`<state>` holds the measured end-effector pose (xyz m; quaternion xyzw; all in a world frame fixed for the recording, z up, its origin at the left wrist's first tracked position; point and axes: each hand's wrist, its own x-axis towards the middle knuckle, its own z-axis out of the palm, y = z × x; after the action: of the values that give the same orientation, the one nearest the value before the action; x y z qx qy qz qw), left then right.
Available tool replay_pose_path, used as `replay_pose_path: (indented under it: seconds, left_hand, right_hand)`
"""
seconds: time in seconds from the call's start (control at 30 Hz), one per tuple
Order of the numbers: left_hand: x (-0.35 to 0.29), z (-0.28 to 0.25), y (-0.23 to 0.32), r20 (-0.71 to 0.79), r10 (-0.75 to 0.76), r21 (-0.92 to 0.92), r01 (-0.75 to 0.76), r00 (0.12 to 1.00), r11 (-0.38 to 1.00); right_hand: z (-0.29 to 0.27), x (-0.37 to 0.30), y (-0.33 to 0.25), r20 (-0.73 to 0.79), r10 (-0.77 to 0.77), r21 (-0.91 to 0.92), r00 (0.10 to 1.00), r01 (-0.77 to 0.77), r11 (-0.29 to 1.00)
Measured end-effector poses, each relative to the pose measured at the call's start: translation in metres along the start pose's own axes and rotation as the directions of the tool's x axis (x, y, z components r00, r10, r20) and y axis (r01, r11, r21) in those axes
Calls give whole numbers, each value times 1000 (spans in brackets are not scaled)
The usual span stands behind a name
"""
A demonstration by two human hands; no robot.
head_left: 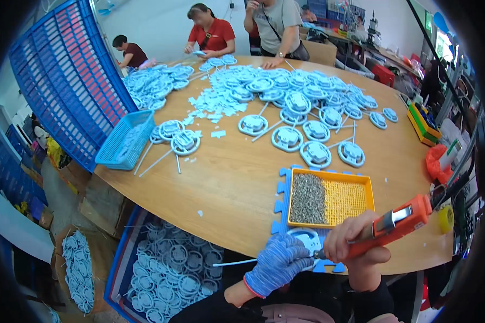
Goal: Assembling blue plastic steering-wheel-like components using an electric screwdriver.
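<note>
My left hand (277, 265), in a blue knitted glove, holds down a light blue round plastic part (305, 236) at the table's near edge. A thin stick (236, 262) juts out leftward by the glove. My bare right hand (355, 248) is wrapped round an orange-red electric screwdriver (400, 222), tilted with its tip down at the plastic part. The exact contact of the tip is hidden by my fingers. Just beyond both hands lies a yellow tray (371, 195) with small metal screws (308, 198) heaped in its left half, on a blue foam mat (279, 207).
Across the wooden table (226, 188) spread many round light blue parts (288, 138) with sticks. A blue basket (125, 141) stands at the left edge; below is a blue crate (113, 285) full of parts. Several people work or stand at the far side. Coloured bins (423, 125) sit at right.
</note>
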<state>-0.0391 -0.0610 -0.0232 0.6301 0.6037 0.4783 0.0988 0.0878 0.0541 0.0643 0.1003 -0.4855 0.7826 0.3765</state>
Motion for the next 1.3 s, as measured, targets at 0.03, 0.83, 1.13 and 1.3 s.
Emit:
replay_pose_path:
  seconds: [0.03,0.83,1.13,1.3]
  left_hand:
    - [0,-2,1,-4,13,11,-13,1000,1000]
    - [12,19,9,29,-174,367,151,984,918]
    - [12,16,8,23,-156,370,137,987,919]
    - [14,16,6,75,-197,347,160,978,924]
  right_hand:
    - [1,-1,0,8,3,4,1000,-3,1000]
    - [-24,-7,4,-184,40,-459,982,-121,880]
    - [-22,-7,16,-181,40,-446,983,-118,887]
    - [-20,-7,25,-274,36,-450,961,-161,878]
